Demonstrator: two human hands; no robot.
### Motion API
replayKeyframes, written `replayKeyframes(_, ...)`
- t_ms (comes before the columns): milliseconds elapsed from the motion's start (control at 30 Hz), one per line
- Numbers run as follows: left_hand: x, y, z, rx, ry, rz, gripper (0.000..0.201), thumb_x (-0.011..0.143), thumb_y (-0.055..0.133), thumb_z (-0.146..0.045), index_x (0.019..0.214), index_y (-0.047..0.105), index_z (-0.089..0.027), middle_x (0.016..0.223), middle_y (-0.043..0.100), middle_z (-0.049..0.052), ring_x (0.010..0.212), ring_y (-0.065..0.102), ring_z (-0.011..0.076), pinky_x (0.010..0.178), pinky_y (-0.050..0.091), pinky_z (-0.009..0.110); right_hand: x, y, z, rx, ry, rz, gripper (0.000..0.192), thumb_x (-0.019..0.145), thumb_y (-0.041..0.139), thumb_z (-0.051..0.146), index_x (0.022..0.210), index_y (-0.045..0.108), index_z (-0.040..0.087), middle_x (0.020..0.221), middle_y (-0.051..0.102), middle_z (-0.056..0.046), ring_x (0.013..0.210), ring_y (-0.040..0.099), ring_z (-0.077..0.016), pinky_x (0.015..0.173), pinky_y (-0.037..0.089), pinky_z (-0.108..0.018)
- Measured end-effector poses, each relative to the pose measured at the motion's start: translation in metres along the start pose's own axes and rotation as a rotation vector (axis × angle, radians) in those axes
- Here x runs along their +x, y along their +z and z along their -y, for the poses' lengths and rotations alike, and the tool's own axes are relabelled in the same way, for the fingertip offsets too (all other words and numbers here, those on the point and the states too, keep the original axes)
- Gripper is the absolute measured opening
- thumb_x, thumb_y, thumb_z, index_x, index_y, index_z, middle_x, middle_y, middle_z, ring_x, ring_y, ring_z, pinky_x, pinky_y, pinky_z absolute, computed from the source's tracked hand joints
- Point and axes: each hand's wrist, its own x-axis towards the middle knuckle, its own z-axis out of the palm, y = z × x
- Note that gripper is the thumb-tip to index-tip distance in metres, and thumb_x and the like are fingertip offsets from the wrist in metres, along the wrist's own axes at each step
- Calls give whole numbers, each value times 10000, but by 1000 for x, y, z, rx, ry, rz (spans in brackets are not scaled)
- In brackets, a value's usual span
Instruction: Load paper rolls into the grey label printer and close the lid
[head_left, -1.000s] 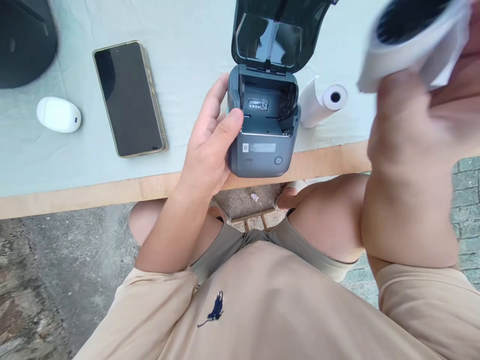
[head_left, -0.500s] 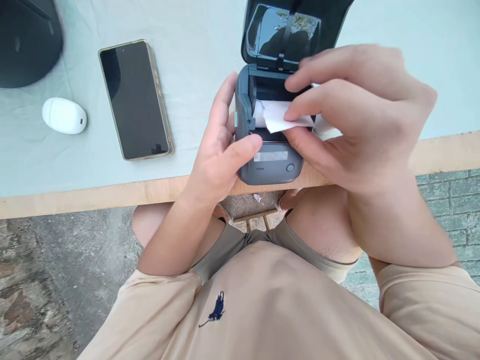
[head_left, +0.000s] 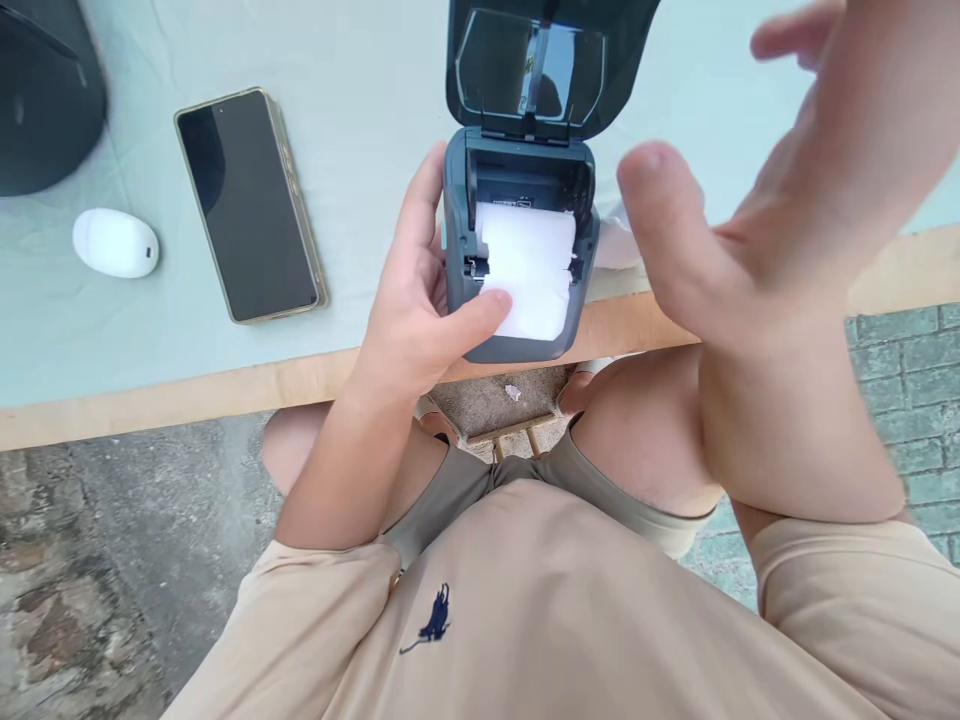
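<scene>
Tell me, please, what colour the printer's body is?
Dark grey printer, in the head view.

The left hand (head_left: 416, 310) wraps the side of a small grey printer (head_left: 517, 250) at the counter (head_left: 225, 385) edge, thumb pressing the white paper (head_left: 529, 265) in its open bay, while the right hand (head_left: 757, 210) hovers spread, empty, beside it.

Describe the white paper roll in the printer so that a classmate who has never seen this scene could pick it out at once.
Start at the pale green table and find the dark grey printer at its near edge, lid raised, steadied by the left hand. The paper roll fills its open compartment, its loose end under the thumb. Unlike the white oval case beside the phone, it sits inside the printer.
</scene>
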Motion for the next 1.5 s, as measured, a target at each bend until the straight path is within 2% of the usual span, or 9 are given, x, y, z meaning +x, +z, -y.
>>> replayKeyframes(100, 1, -2, 2, 26, 11, 7, 819, 657, 800, -324, 1408, 478, -380, 1427, 551, 8, 1275, 589, 281, 1026, 541, 406, 7, 3, -4, -15, -59, -70, 622, 961, 469, 503, 1330, 521, 6, 1343, 601, -137, 1279, 574, -193, 1084, 447, -346)
replayKeyframes(233, -1, -2, 2, 17, 12, -24, 858, 627, 824, -331, 1407, 469, -365, 1436, 552, 19, 1350, 545, 299, 1104, 501, 423, 8, 2, 4, 14, -180, -17, 324, 993, 426, 414, 1093, 609, 166, 1117, 677, -27, 1115, 628, -145, 977, 477, -303)
replayKeyframes(533, -5, 9, -17, 30, -163, -95, 837, 681, 776, -308, 1432, 407, -287, 1424, 558, 75, 1160, 651, 272, 946, 579, 382, 0, 4, -4, -99, -397, 132, 213, 910, 555, 398, 963, 693, 245, 1013, 669, -67, 957, 623, -200, 860, 477, -402)
replayKeyframes(667, -4, 10, -15, -68, -131, -98, 800, 689, 805, -347, 1395, 433, -309, 1374, 593, 60, 1202, 646, 285, 925, 586, 381, 0, 3, -3, -110, -361, 146, 218, 919, 531, 388, 896, 701, 253, 1014, 677, -34, 932, 623, -189, 863, 482, -402)
replayKeyframes(800, -2, 16, -19, -174, -122, -150, 503, 823, 708, -507, 1242, 535, -289, 1240, 650, 51, 1206, 649, 267, 871, 591, 356, -1, 1, 4, -76, -310, 145, 328, 918, 560, 402, 1129, 661, 173, 1152, 645, -102, 1127, 624, -216, 968, 506, -377)
replayKeyframes(933, -1, 21, -23, -188, -160, -166, 365, 874, 689, -460, 1154, 601, -243, 1144, 667, 63, 1125, 669, 239, 814, 580, 331, -2, -2, 9, -69, -254, 256, 435, 928, 563, 423, 1298, 544, 193, 1367, 594, -94, 1297, 581, -226, 964, 505, -361)
replayKeyframes(1167, -1, 17, -22, -136, -174, -143, 333, 877, 676, -479, 1114, 635, -249, 1104, 677, 57, 1106, 656, 240, 778, 568, 322, -1, -8, 22, -128, -76, 359, 382, 888, 627, 461, 1214, 541, 282, 1340, 590, -45, 1275, 564, -235, 925, 484, -381)
replayKeyframes(1367, 1, 18, -26, -224, -198, -171, 349, 885, 627, -546, 1095, 663, -269, 1107, 697, 52, 1275, 589, 297, 967, 570, 422, -1, -3, 11, -128, -183, 215, 336, 929, 513, 493, 1156, 585, 255, 1250, 655, -28, 1292, 587, -248, 1080, 444, -461)
replayKeyframes(1500, 5, 14, -22, -221, -181, -140, 334, 944, 516, -525, 1175, 677, -345, 1235, 683, -1, 1299, 567, 279, 1068, 525, 450, -4, -3, 6, -202, -113, 168, 394, 920, 453, 546, 1186, 569, 281, 1173, 679, 3, 1159, 652, -239, 1091, 405, -510)
